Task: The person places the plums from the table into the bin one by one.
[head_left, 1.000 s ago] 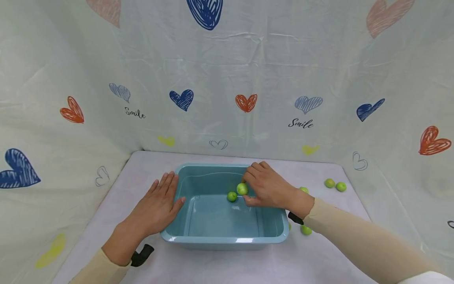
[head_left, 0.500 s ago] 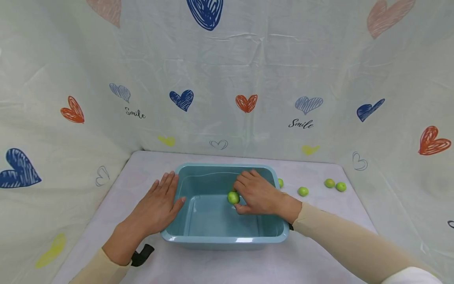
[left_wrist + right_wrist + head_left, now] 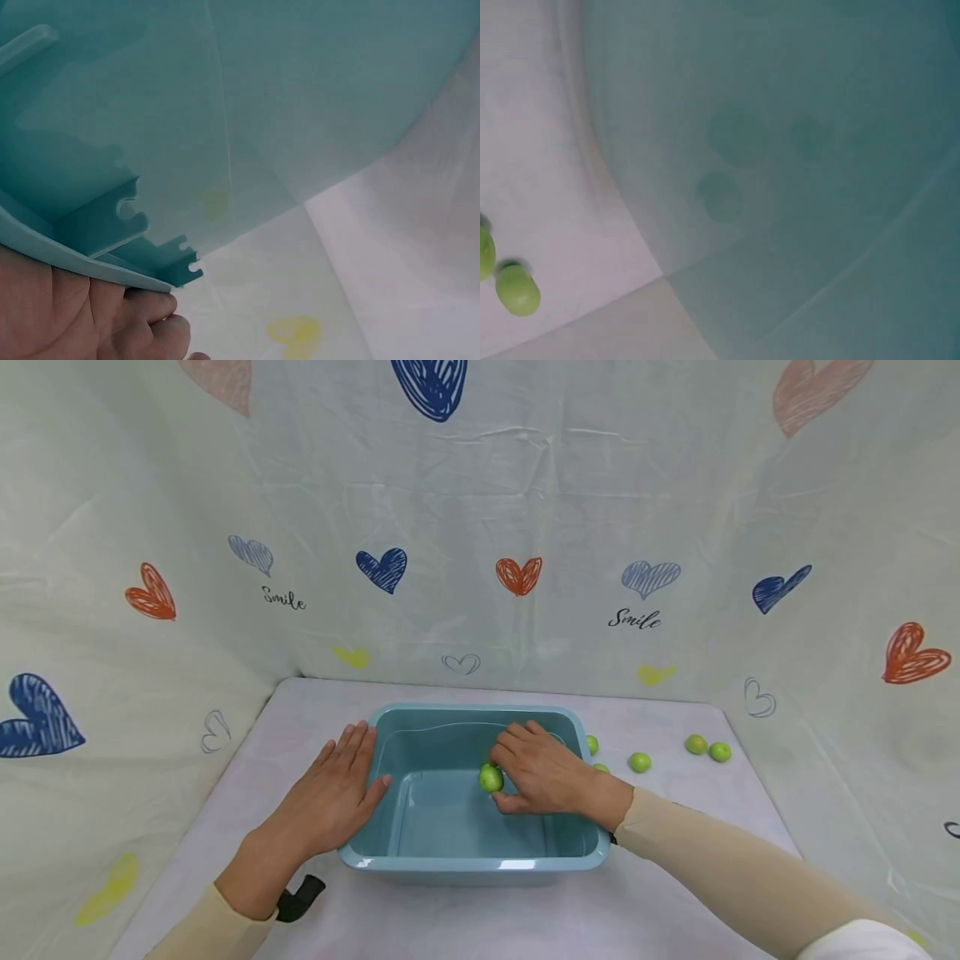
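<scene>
A light blue plastic tub (image 3: 474,865) stands on the table. My left hand (image 3: 330,797) rests along its left rim, fingers straight; in the left wrist view, fingers (image 3: 154,326) lie against the outside of the rim (image 3: 82,264). My right hand (image 3: 543,772) reaches inside the tub, thumb and fingertips around a small round green fruit (image 3: 491,778) close to the bottom. Whether another fruit lies beneath or behind it is hidden. The right wrist view shows the tub's translucent wall (image 3: 817,240), with no fingers in sight.
Right of the tub lie several more green fruits, among them one (image 3: 640,762) by itself and a pair, a fruit (image 3: 696,744) and its neighbour (image 3: 720,752). Others sit partly hidden against the tub's right side. A heart-printed curtain (image 3: 450,485) hangs around the white table (image 3: 330,693).
My right hand has moved left and lower inside the tub with its fruit. The fruit seen apart on the bottom a second ago no longer shows separately. The left hand has stayed put.
</scene>
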`<state>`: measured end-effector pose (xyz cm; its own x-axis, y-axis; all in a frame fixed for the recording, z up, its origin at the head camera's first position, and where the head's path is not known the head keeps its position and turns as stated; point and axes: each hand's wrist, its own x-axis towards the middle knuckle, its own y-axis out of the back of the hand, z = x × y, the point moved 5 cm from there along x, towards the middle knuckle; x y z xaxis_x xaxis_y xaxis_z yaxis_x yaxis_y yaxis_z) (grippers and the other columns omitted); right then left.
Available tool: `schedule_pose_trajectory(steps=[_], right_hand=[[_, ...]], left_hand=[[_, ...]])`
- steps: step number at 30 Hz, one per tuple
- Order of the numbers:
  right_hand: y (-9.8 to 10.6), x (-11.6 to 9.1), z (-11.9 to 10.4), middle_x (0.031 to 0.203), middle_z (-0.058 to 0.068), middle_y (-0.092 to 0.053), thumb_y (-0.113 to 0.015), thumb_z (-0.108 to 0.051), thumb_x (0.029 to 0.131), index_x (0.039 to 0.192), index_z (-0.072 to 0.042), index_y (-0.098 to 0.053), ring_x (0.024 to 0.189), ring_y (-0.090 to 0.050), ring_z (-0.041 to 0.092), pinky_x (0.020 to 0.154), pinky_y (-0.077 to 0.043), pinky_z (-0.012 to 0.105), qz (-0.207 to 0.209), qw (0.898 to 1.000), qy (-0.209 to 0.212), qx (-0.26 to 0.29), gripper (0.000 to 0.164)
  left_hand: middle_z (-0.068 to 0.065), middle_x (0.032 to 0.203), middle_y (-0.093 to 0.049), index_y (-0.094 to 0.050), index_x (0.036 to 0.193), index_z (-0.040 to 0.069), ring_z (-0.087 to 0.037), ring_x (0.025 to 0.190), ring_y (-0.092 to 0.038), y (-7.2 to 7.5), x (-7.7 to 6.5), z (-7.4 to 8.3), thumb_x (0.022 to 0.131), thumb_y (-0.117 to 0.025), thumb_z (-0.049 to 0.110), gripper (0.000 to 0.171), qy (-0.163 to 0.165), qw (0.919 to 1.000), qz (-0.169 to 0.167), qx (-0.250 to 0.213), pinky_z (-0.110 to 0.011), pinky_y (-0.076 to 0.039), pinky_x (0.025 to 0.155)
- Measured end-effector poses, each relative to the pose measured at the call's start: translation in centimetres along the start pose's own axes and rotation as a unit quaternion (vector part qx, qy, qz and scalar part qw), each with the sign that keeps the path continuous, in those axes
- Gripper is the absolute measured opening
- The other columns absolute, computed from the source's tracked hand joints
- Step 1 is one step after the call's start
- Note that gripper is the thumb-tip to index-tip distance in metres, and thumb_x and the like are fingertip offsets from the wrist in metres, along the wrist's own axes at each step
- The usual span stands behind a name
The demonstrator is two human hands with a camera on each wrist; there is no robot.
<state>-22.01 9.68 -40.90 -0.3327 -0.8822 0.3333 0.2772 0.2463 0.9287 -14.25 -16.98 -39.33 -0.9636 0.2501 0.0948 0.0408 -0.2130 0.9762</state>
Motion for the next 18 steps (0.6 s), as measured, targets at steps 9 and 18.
schedule_pose_trajectory(steps=[9,18], right_hand=[[-0.08,0.06,0.03,0.095,-0.004,-0.061,-0.072,-0.047,0.090,0.101,-0.016,-0.065,0.088,-0.051,0.016,0.077,-0.040,0.032,-0.008,1.000,-0.002,-0.007,0.034],[0.06,0.11,0.25,0.101,-0.001,-0.064,-0.071,-0.045,0.094,0.108,-0.013,-0.067,0.094,-0.055,0.019,0.082,-0.046,0.035,-0.002,1.000,-0.025,-0.006,0.035]], left_hand=[[-0.031,0.169,-0.027,-0.030,0.160,-0.013,-0.050,0.157,-0.026,-0.02,0.01,0.01,0.110,-0.051,0.036,0.073,0.002,1.0000,-0.002,-0.003,-0.066,-0.027,0.125],[-0.031,0.170,-0.026,-0.029,0.160,-0.012,-0.050,0.158,-0.024,-0.11,0.01,-0.07,0.111,-0.049,0.038,0.073,0.002,1.0000,-0.005,-0.006,-0.065,-0.026,0.126]])
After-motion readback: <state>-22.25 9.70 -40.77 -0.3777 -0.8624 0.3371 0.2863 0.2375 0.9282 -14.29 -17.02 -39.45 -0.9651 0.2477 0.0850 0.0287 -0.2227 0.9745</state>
